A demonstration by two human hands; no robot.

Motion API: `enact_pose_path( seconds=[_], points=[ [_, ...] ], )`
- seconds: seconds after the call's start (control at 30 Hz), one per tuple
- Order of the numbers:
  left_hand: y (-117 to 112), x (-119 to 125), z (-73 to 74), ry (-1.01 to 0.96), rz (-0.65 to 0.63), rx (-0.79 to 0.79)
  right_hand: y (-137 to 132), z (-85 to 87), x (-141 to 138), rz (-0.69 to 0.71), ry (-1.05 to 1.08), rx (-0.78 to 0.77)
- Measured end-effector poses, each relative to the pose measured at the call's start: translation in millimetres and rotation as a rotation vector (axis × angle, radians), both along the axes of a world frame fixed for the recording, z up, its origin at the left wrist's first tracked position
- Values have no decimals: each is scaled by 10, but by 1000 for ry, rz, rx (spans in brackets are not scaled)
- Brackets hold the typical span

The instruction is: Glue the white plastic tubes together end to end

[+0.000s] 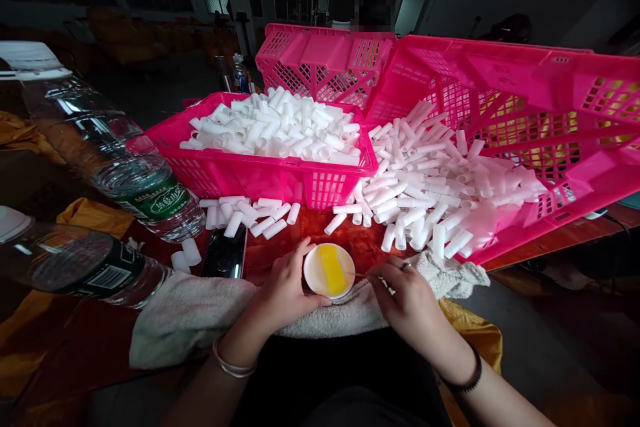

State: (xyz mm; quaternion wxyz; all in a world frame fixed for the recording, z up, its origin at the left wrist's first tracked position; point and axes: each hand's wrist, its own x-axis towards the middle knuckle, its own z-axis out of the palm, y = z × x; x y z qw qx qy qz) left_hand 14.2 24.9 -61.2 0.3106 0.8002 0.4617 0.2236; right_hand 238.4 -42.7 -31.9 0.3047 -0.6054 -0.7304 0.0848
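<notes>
My left hand [285, 287] curls round a small white round dish [329, 270] with a yellow strip in it, resting on a pale towel [190, 313] at the table's near edge. My right hand [405, 293] lies just right of the dish, fingers bent and pinched together on the towel; what they hold is hidden. Behind the hands, a pink basket [260, 177] is heaped with short white tubes [280, 123]. A tipped pink crate [525, 120] spills more white tubes [425, 180] onto the table.
Two clear water bottles [125, 167] [85, 267] lie at the left. A dark phone [225, 250] sits by loose tubes in front of the basket. Another pink basket [320, 60] stands behind. A person sits beyond the crates.
</notes>
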Motion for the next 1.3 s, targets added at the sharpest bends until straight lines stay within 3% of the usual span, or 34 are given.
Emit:
enact_pose_path(
  seconds=[0.13, 0.3, 0.43, 0.53, 0.67, 0.8, 0.93, 1.03, 1.13, 1.3],
  points=[
    [10, -4, -44, 4, 1, 12, 291, 7, 2, -23, 47, 134],
    [8, -8, -55, 17, -4, -6, 540, -9, -5, 29, -52, -7],
    [16, -10, -26, 21, -7, -24, 612, 174, 26, 34, -172, -33],
    [21, 0, -13, 24, -17, -38, 677, 344, -58, 145, -235, -37],
    [-8, -3, -41, 12, -51, -26, 772, 448, -282, 279, -442, -171],
    [58, -121, -57, 14, -36, 120, 863, 550, -316, 339, -515, -274],
    [389, -290, 80, 151, 212, 384, 1084, 651, -157, 268, -521, -245],
    [686, -312, 181, 402, 223, 368, 1318, 542, -137, 280, -648, -252],
    [849, -247, 171, 479, 172, 318, 1473, 324, -188, 333, -657, -277],
    [699, -254, 105, 513, 127, 274, 1300, 128, 12, 282, -509, -132]
  ],
)
